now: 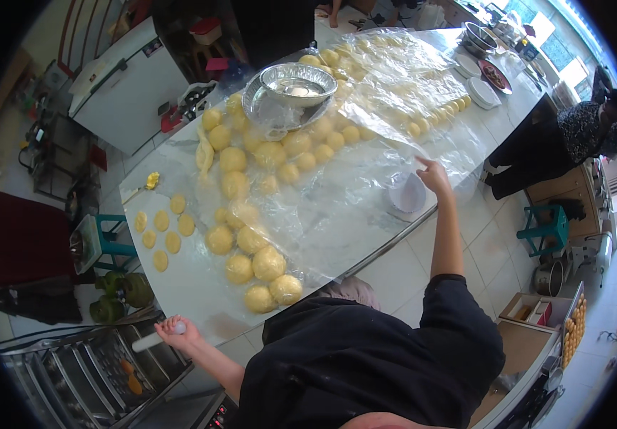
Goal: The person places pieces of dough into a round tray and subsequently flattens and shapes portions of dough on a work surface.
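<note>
My left hand [181, 330] is closed round a white rolling pin [147, 341] beside the table's lower left. My right hand [431, 175] is at the right edge, fingertips pinching a clear plastic sheet [387, 132]. Under the sheet near that hand sits a pale round container [407, 191]. The sheet covers many dough balls [269, 263] in rows and clusters. Several flat dough rounds [172, 242] lie uncovered at the left, below a spoon with yellow fat [152, 180]. Nested metal bowls [288, 96] stand among the balls.
The marble table [208, 322] has plates [493, 75] and bowls at its far right. A person in dark clothes [551, 143] stands beyond its right side, near a teal stool [543, 229]. Metal trays [86, 372] are at lower left, a white freezer [119, 100] at upper left.
</note>
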Available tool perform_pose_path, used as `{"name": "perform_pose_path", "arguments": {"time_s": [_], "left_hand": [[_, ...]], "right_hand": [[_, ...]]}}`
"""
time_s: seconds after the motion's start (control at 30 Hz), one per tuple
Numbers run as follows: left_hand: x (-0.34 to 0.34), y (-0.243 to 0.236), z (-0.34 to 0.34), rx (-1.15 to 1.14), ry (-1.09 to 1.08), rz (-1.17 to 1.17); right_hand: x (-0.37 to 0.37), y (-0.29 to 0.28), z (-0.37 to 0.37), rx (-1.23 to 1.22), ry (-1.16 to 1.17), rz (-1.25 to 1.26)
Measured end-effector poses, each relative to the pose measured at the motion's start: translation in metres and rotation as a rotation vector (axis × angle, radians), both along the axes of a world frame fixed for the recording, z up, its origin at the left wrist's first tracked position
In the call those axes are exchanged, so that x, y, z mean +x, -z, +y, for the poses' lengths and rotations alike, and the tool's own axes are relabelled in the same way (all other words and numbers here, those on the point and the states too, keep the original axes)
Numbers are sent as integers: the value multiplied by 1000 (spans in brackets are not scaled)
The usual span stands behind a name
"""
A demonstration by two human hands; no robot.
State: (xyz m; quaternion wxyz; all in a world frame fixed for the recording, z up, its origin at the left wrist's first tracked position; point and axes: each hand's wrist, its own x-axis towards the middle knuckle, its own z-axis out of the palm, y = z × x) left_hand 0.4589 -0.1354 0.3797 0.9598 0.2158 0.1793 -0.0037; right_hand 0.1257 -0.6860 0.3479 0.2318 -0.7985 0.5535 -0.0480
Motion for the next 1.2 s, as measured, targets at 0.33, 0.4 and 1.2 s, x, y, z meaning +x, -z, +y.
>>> {"name": "perform_pose_path", "arguments": {"time_s": [0.33,0.4,1.2], "left_hand": [[-3,-1,7,-35,27,57],[-1,0,11,-44,32,60],[-7,6,22,244,-25,194]], "right_hand": [[54,37,-28,-269,379,-214],[62,28,-30,-32,447,-365],[-23,55,-25,-987,10,-66]]}}
